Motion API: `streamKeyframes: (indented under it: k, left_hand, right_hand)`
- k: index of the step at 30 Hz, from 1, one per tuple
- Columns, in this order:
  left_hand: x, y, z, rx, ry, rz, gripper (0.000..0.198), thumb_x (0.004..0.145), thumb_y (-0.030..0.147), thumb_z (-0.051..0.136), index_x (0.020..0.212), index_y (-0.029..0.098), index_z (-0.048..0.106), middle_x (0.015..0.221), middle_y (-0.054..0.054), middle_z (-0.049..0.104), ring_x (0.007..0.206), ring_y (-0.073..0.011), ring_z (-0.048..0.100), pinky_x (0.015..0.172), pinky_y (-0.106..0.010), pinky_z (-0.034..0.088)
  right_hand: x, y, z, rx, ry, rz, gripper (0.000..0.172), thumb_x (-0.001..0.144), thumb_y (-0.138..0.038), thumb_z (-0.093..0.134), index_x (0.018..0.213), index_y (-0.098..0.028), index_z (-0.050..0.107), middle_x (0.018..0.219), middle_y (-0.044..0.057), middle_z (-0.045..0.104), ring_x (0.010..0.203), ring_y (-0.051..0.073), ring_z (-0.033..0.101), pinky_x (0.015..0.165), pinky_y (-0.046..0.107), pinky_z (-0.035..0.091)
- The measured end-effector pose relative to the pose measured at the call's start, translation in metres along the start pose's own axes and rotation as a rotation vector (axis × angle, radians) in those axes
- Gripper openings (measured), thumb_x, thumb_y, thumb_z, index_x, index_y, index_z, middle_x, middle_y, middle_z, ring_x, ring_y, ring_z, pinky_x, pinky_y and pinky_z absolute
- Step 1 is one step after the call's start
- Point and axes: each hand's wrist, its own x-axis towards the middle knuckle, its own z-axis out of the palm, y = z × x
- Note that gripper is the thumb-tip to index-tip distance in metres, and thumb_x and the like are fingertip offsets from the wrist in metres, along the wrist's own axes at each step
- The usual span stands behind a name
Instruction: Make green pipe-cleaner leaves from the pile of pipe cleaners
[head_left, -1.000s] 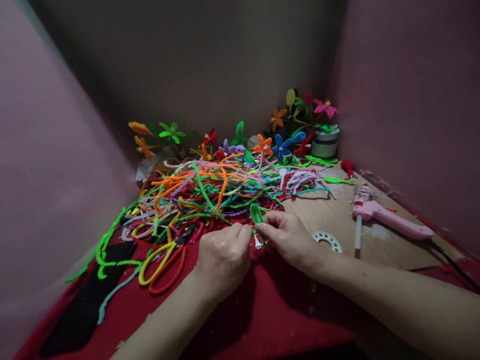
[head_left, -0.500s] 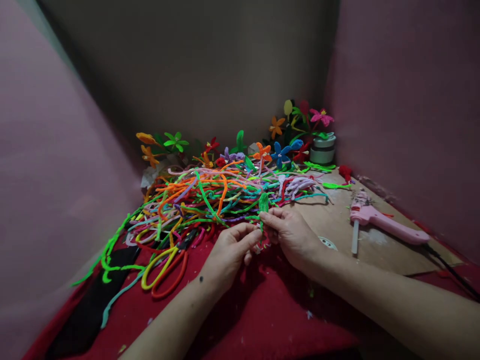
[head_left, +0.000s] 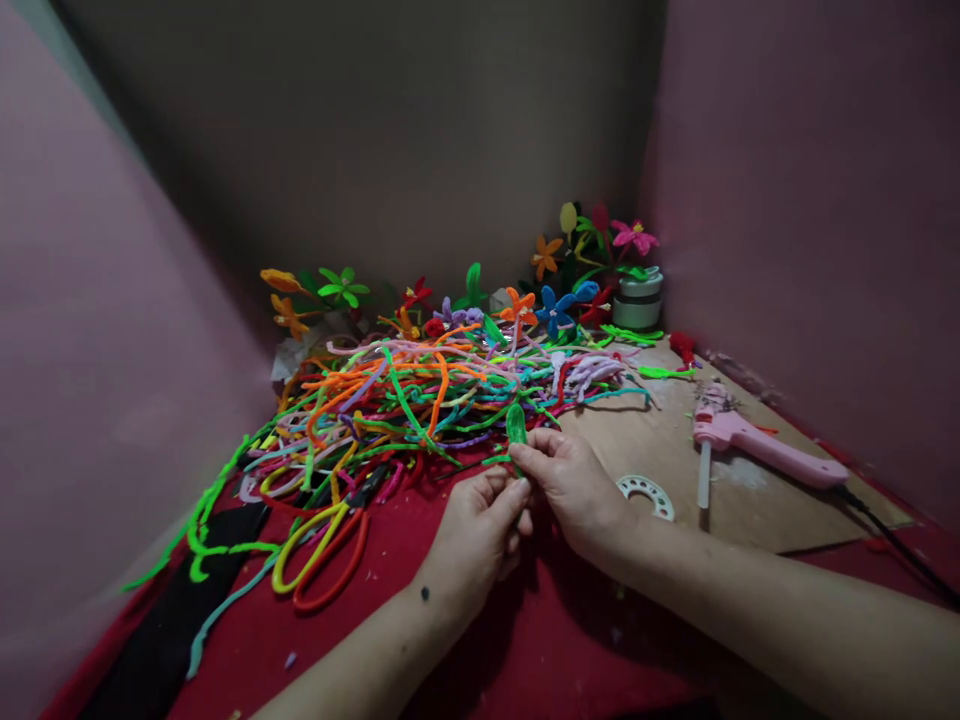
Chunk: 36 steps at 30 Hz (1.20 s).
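Observation:
A green leaf shaped from pipe cleaner [head_left: 516,424] stands upright between my hands, over the red cloth [head_left: 375,640]. My right hand [head_left: 574,485] pinches it near its base between thumb and forefinger. Just below, my left hand [head_left: 484,520] has thumb and forefinger pressed together at the leaf's lower end; the stem there is mostly hidden by the fingers. Behind the hands lies a big tangled pile of colourful pipe cleaners [head_left: 405,390]. Scissors with yellow and red handles [head_left: 358,560] rest at the pile's front left.
A pink hot glue gun [head_left: 772,455] lies on a brown board [head_left: 622,430] at right, its cord trailing off. A white ring-shaped piece [head_left: 654,490] is near my right wrist. Pipe-cleaner flowers [head_left: 556,308] and a white pot [head_left: 637,300] line the back wall.
Both hands and the leaf have come slightly lower and nearer. The view has shifted a little, and more of the white ring-shaped piece shows beside my right wrist.

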Motion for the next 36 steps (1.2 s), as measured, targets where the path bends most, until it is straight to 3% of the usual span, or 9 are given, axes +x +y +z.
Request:
streamKeyframes:
  k: [4, 6, 10, 11, 15, 18, 24, 36]
  left_hand:
    - [0.000, -0.002, 0.001, 0.082, -0.020, 0.000, 0.027, 0.074, 0.040, 0.055, 0.063, 0.017, 0.047, 0.044, 0.007, 0.043, 0.029, -0.0036, 0.026, 0.027, -0.016, 0.022]
    - [-0.003, 0.002, 0.000, 0.197, -0.014, -0.011, 0.026, 0.074, 0.038, 0.054, 0.061, 0.017, 0.047, 0.045, 0.006, 0.046, 0.029, -0.0035, 0.028, 0.029, -0.017, 0.020]
    - [-0.012, 0.016, -0.010, 0.534, -0.182, -0.073, 0.022, 0.070, 0.031, 0.057, 0.055, 0.015, 0.052, 0.044, 0.004, 0.049, 0.035, -0.0058, 0.039, 0.036, -0.018, 0.026]
    - [-0.013, 0.021, -0.014, 0.584, -0.180, -0.053, 0.022, 0.070, 0.031, 0.058, 0.056, 0.015, 0.054, 0.045, 0.004, 0.049, 0.038, -0.0066, 0.041, 0.039, -0.018, 0.028]
    - [-0.010, 0.035, -0.031, 0.549, 0.208, 0.277, 0.022, 0.071, 0.037, 0.059, 0.070, 0.015, 0.059, 0.058, 0.004, 0.052, 0.050, -0.0072, 0.042, 0.047, -0.019, 0.033]
    - [-0.006, 0.037, -0.035, 0.503, 0.183, 0.295, 0.021, 0.070, 0.034, 0.061, 0.077, 0.015, 0.060, 0.065, 0.003, 0.055, 0.052, -0.0071, 0.042, 0.049, -0.019, 0.034]
    - [-0.007, 0.032, -0.034, 0.519, 0.194, 0.254, 0.021, 0.076, 0.033, 0.054, 0.067, 0.014, 0.055, 0.049, 0.006, 0.043, 0.042, -0.0052, 0.032, 0.042, -0.019, 0.026]
    - [-0.007, 0.033, -0.037, 0.515, 0.179, 0.328, 0.019, 0.073, 0.031, 0.060, 0.066, 0.013, 0.059, 0.059, 0.002, 0.051, 0.055, -0.0078, 0.042, 0.052, -0.019, 0.035]
  right_hand:
    - [-0.002, -0.001, 0.002, 0.085, -0.062, 0.087, 0.027, 0.070, -0.040, 0.058, 0.063, -0.019, 0.042, 0.045, -0.007, 0.046, 0.032, 0.008, 0.042, 0.034, 0.020, 0.027]
    - [-0.002, -0.004, 0.001, 0.082, -0.030, 0.052, 0.028, 0.068, -0.037, 0.060, 0.060, -0.018, 0.042, 0.045, -0.007, 0.043, 0.035, 0.006, 0.039, 0.036, 0.020, 0.027]
    - [0.001, -0.011, -0.004, -0.022, 0.036, -0.064, 0.030, 0.071, -0.034, 0.060, 0.056, -0.017, 0.041, 0.043, -0.009, 0.035, 0.038, 0.004, 0.029, 0.039, 0.020, 0.022]
    - [0.002, -0.012, -0.005, -0.050, 0.028, -0.079, 0.030, 0.071, -0.035, 0.060, 0.055, -0.017, 0.041, 0.043, -0.009, 0.034, 0.039, 0.004, 0.028, 0.040, 0.021, 0.021]
    - [0.003, -0.011, -0.007, -0.125, -0.061, -0.066, 0.031, 0.072, -0.034, 0.059, 0.053, -0.017, 0.043, 0.044, -0.008, 0.036, 0.041, 0.005, 0.031, 0.043, 0.022, 0.023]
    - [-0.001, -0.010, -0.005, -0.126, -0.120, 0.000, 0.029, 0.072, -0.032, 0.059, 0.052, -0.016, 0.044, 0.044, -0.007, 0.039, 0.041, 0.005, 0.034, 0.043, 0.022, 0.023]
    - [-0.006, -0.015, -0.002, 0.021, -0.210, 0.067, 0.021, 0.065, -0.024, 0.063, 0.054, -0.016, 0.047, 0.046, -0.006, 0.043, 0.040, 0.005, 0.037, 0.043, 0.020, 0.027]
    - [-0.008, -0.017, 0.000, -0.099, -0.170, 0.082, 0.025, 0.065, -0.022, 0.060, 0.045, -0.016, 0.046, 0.043, -0.005, 0.043, 0.039, 0.005, 0.036, 0.042, 0.021, 0.026]
